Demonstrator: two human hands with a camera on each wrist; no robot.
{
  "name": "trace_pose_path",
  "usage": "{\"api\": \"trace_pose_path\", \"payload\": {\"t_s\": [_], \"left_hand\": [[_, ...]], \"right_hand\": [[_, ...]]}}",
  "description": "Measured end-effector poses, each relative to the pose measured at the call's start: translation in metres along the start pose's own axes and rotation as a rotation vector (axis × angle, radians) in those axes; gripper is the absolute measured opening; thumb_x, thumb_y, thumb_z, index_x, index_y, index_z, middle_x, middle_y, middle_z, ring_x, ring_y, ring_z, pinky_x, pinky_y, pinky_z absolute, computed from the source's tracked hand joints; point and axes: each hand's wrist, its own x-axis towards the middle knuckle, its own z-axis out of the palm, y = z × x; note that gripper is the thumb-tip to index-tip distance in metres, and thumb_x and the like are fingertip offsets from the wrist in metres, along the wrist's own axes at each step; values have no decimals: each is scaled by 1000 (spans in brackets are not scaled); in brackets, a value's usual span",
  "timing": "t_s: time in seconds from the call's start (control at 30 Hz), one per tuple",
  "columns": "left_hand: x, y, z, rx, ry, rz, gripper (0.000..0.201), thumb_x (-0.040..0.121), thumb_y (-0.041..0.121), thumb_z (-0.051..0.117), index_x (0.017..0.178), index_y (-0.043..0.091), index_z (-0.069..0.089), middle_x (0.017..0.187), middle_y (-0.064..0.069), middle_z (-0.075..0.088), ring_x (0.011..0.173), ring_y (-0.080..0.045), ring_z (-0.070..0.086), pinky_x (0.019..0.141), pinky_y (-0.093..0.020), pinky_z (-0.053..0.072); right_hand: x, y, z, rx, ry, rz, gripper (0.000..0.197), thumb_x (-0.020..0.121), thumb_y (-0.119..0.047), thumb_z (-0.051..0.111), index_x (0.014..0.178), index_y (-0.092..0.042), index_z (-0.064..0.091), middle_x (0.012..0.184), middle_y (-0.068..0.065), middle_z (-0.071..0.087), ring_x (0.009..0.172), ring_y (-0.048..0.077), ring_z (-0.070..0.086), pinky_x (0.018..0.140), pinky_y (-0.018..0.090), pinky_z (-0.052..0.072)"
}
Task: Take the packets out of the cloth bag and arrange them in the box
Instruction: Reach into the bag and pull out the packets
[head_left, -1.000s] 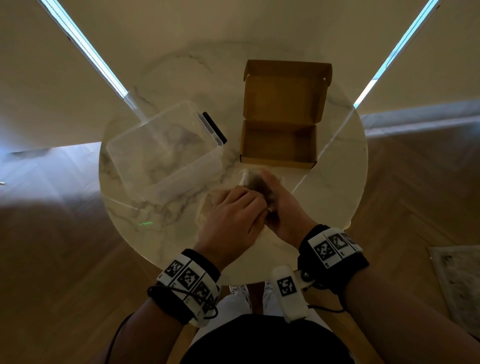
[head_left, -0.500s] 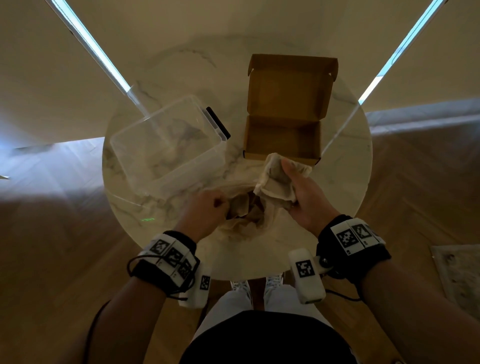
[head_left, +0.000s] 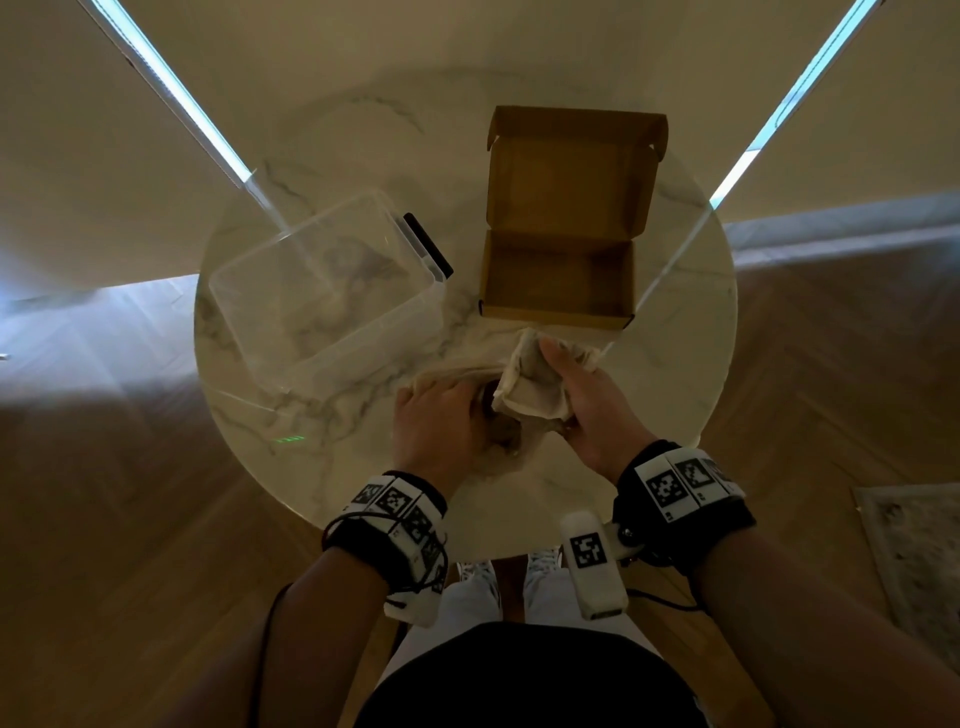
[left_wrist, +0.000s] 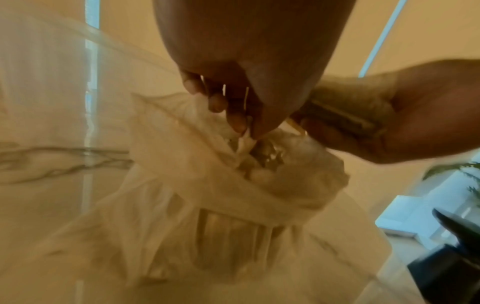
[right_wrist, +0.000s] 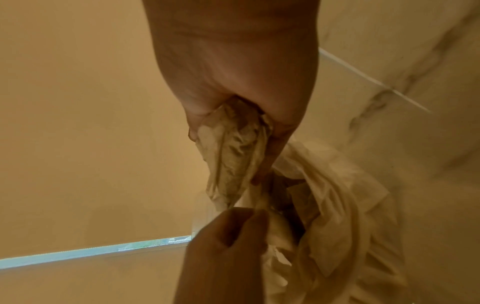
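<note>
Round marble table (head_left: 675, 374), seen from above. At its near edge, cloth bag (head_left: 524, 400) — cream, crumpled, mouth pulled apart between both hands.

Right hand (head_left: 597, 410): fingers curled round a bunched fold of the bag's rim, thumb laid along the top of the fold, pointing toward the box; fold raised off the tabletop. In the right wrist view, cloth gathered tight in the closed fist (right_wrist: 233, 92), bag (right_wrist: 324, 205) hanging below it.

Left hand (head_left: 436, 431): back of hand up, fingers bent down at the mouth of the bag. In the left wrist view, fingertips (left_wrist: 236, 121) pressed together with the thumb, pinching a thin strip of cloth (left_wrist: 182, 174) at the opening; right hand (left_wrist: 415, 123) alongside, to the right.

Packets (head_left: 506, 434): dark shapes just visible inside the open mouth, between the two hands; number and kind not discernible. Glimpsed again as shiny crumpled forms (left_wrist: 267, 154) below the left fingertips.

Box (head_left: 561, 280): brown cardboard, lid flap standing open at the far side, just beyond the bag, right of centre. Interior in shadow, cardboard floor showing.

Left of the box, clear tub (head_left: 322, 291), set at an angle; dark flat strip (head_left: 428, 244) against its right edge. Wooden floor (head_left: 104, 519) round the table.
</note>
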Motion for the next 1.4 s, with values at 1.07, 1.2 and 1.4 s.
{"api": "trace_pose_path", "payload": {"t_s": [1.07, 1.2, 1.4], "left_hand": [[11, 45, -68, -1148, 103, -352, 7, 91, 26, 62, 85, 25, 65, 106, -5, 65, 99, -17, 60, 80, -29, 52], [11, 46, -67, -1276, 69, -446, 13, 91, 27, 61, 94, 16, 68, 105, -11, 67, 100, -29, 64, 86, -53, 55], [12, 46, -69, -1322, 80, -428, 12, 92, 22, 61, 95, 11, 67, 100, -14, 69, 97, -29, 65, 84, -50, 56]], "right_hand": [[-16, -11, 20, 19, -248, 39, 72, 86, -71, 37, 125, -16, 62, 125, 15, 66, 116, 31, 63, 102, 48, 47], [-14, -7, 26, -76, -248, -30, 54, 90, -49, 59, 133, -17, 56, 126, 12, 66, 116, 30, 64, 98, 51, 51], [-10, -6, 26, -16, -150, -47, 40, 96, -34, 58, 128, -10, 59, 120, 15, 68, 111, 31, 65, 93, 44, 54]]}}
